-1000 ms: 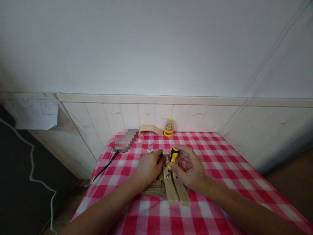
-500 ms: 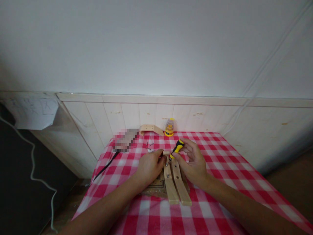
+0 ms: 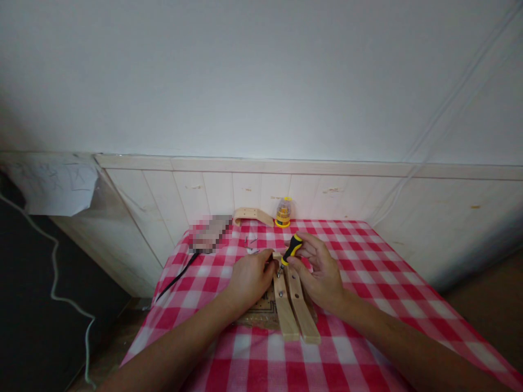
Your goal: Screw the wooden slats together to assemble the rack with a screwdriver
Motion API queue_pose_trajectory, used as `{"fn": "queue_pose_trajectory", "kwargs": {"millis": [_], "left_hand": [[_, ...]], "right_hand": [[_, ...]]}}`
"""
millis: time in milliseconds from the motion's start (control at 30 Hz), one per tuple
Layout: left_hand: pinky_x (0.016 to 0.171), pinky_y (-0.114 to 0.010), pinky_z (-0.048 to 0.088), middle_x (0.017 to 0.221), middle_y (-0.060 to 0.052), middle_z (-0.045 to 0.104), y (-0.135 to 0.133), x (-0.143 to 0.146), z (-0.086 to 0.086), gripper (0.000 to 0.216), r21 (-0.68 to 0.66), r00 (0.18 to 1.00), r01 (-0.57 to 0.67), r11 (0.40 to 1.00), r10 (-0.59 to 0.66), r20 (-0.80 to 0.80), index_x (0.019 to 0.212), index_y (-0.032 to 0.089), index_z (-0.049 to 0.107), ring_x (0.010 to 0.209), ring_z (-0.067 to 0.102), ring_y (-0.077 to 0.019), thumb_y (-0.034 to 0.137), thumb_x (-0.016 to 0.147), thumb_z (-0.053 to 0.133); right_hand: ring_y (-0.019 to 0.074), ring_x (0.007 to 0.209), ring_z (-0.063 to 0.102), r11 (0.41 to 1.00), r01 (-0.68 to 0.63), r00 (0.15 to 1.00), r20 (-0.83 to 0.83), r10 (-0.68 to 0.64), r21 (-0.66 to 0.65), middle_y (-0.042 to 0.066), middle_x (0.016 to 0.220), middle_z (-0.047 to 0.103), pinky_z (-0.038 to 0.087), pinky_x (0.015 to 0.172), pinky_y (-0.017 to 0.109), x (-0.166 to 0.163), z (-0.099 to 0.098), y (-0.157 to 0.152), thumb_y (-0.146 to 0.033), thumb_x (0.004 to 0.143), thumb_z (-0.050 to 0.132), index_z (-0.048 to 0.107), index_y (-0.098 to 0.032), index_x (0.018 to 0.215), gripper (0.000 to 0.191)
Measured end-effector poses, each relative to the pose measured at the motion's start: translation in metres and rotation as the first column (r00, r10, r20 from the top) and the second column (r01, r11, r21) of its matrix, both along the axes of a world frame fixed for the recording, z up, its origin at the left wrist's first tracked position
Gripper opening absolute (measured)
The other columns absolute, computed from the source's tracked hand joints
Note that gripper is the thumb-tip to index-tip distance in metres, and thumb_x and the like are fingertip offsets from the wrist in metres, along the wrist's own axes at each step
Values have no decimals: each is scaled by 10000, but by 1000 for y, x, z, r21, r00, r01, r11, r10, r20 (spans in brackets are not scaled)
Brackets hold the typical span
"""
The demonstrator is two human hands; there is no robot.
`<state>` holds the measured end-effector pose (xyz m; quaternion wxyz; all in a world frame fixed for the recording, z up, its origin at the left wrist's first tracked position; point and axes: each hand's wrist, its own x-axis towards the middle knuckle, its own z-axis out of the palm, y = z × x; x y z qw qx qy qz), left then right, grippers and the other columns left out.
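Note:
My right hand (image 3: pixel 321 272) is closed around the handle of a yellow and black screwdriver (image 3: pixel 292 249). The screwdriver leans, its tip down at a hole or screw near the far end of the left wooden piece (image 3: pixel 287 316). A second bent wooden piece (image 3: pixel 307 321) lies alongside it, with holes along its top. My left hand (image 3: pixel 253 275) grips the far part of the left wooden piece, fingers curled. A metal screw (image 3: pixel 281 294) shows partway along that piece. Both pieces rest on a brown board with dark printed lines (image 3: pixel 261 313), partly covered by my left hand.
A red-and-white checked tablecloth (image 3: pixel 368 316) covers the table. At the back stand a curved wooden part (image 3: pixel 251 214) and a yellow-capped clear bit case (image 3: pixel 283 213). Several small screws (image 3: pixel 249 242) lie behind my left hand. A blurred flat object (image 3: pixel 210 234) with a black cord lies back left.
My right hand and the screwdriver handle have shifted slightly left, and the handle has turned. The tip stays at the same spot on the wooden piece. My left hand has hardly moved.

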<state>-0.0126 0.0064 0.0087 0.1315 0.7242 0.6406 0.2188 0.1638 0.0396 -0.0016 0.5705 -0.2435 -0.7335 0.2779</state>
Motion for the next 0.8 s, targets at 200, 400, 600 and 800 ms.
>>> {"fn": "queue_pose_trajectory", "kwargs": {"millis": [200,400,600,800], "left_hand": [[672,-270,421,937,-56,764,0,1,1,256,0,1000,13,1000,-13,20,1043,241,652,856,716,-218,331,956,429],[651,-278,409,920,-59,764,-1,1,3,252,-10,1000,-7,1000,7,-2,1020,237,651,832,715,-230,344,952,433],[672,-278,419,929,-64,763,0,1,2,246,-15,1000,-6,1000,6,-2,1012,233,648,862,716,-234,340,953,435],[669,-280,419,915,-67,761,0,0,3,245,-21,1000,-3,1000,3,-4,1004,228,647,848,715,-236,345,948,439]], "right_hand": [[223,1059,724,997,-67,997,34,69,-48,78,1203,695,613,903,400,1,7,-7,-154,934,593,478,-310,1350,459],[197,976,729,1000,19,999,40,-20,22,53,1149,705,617,869,356,0,5,-4,-137,887,657,512,-312,1334,500],[181,924,726,996,63,996,66,-67,62,37,1089,714,616,828,320,1,5,-3,-151,871,685,529,-313,1329,509],[193,917,730,995,84,992,85,-89,58,55,1095,720,619,819,335,0,6,-4,-213,879,689,543,-289,1314,465]]}}
